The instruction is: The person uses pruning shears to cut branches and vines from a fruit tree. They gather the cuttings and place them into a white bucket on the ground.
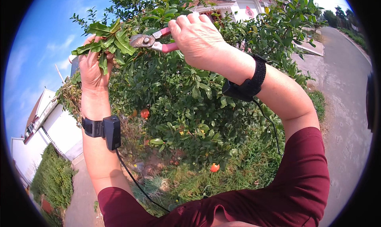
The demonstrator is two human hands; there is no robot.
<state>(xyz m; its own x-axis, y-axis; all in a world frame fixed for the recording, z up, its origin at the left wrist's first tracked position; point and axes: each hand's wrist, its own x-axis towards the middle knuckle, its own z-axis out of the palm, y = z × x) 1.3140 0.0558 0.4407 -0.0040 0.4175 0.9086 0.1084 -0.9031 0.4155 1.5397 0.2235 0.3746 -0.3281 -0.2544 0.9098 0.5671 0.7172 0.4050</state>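
Observation:
My left hand (pixel 96 63) is raised at the upper left and grips a leafy shoot (pixel 111 38) with broad green leaves, which partly cover its fingers. My right hand (pixel 198 38), at the top middle, is closed around the red handles of a pair of pruning shears (pixel 147 41). Their metal head points left, close beside the leaves in my left hand. Whether the blades touch a stem cannot be told. Behind both hands stands a dense pomegranate tree (pixel 190 90). An orange-red pomegranate (pixel 144 113) hangs at its left side and another pomegranate (pixel 214 167) hangs low down.
Black straps with small boxes are on both wrists, and a cable (pixel 137 184) runs down from the left one. Grass (pixel 190 182) grows under the tree. A paved road (pixel 345 87) lies at the right, white buildings (pixel 62 126) at the left and top, and a hedge (pixel 55 176) at the lower left.

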